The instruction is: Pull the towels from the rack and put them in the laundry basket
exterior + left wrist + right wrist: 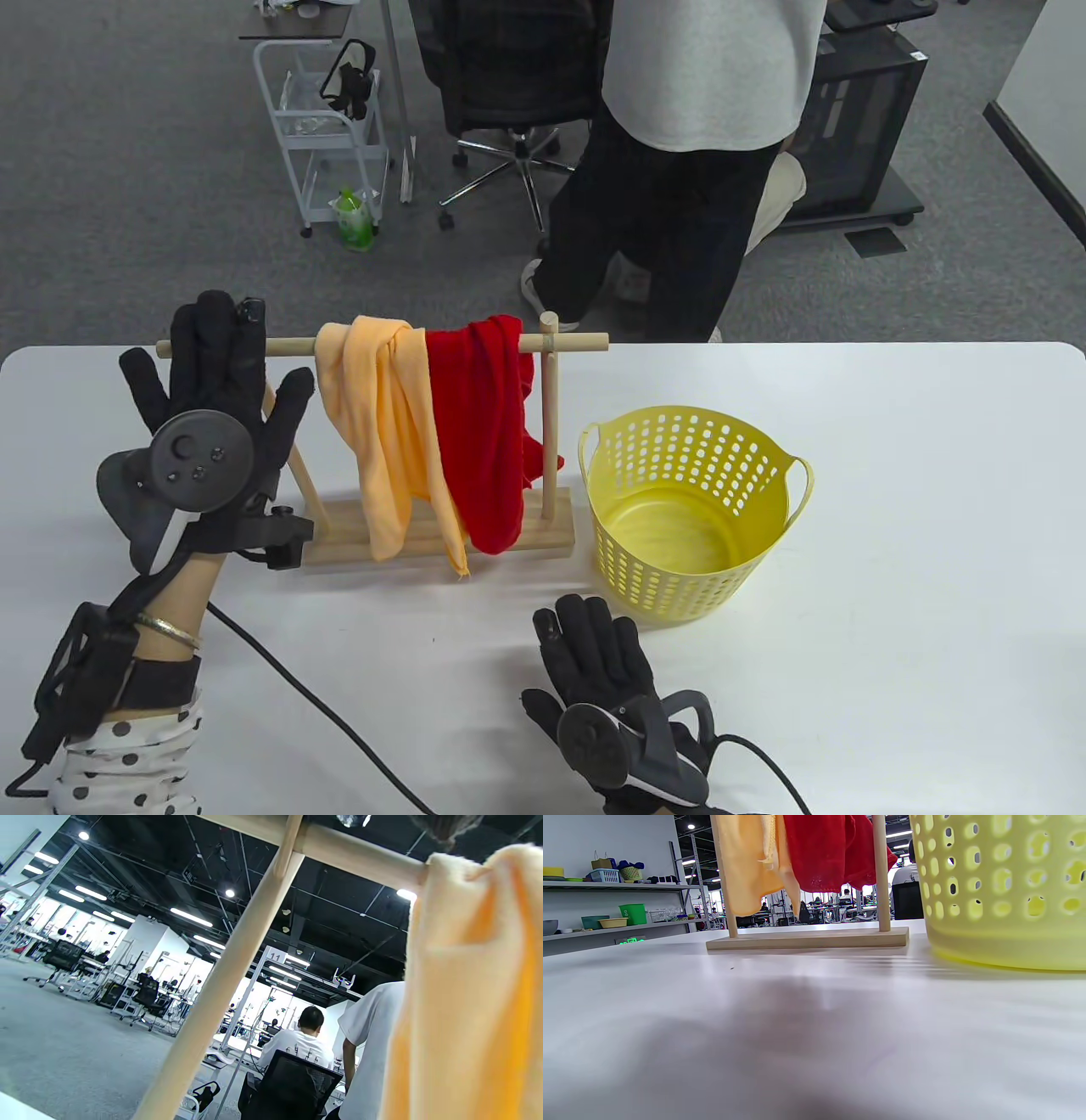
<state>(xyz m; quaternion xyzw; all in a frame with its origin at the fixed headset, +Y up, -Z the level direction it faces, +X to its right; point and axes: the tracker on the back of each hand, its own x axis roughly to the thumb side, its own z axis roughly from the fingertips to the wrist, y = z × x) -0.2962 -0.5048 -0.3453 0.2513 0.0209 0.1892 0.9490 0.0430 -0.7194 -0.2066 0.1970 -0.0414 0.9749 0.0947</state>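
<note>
A wooden rack (560, 344) stands on the white table with two towels draped over its bar. The orange towel (386, 433) hangs on the left, the red towel (484, 424) beside it on the right. An empty yellow laundry basket (691, 509) stands right of the rack. My left hand (216, 365) is raised with fingers spread at the rack's left end, just left of the orange towel (466, 984), holding nothing. My right hand (594, 645) lies flat on the table in front of the basket (1005, 887). In the right wrist view the towel ends (780, 853) hang above the rack's base (806, 940).
A person in a white top stands just beyond the table's far edge (679, 170), near an office chair (509, 85) and a white cart (327, 127). Black glove cables (322, 705) trail across the near table.
</note>
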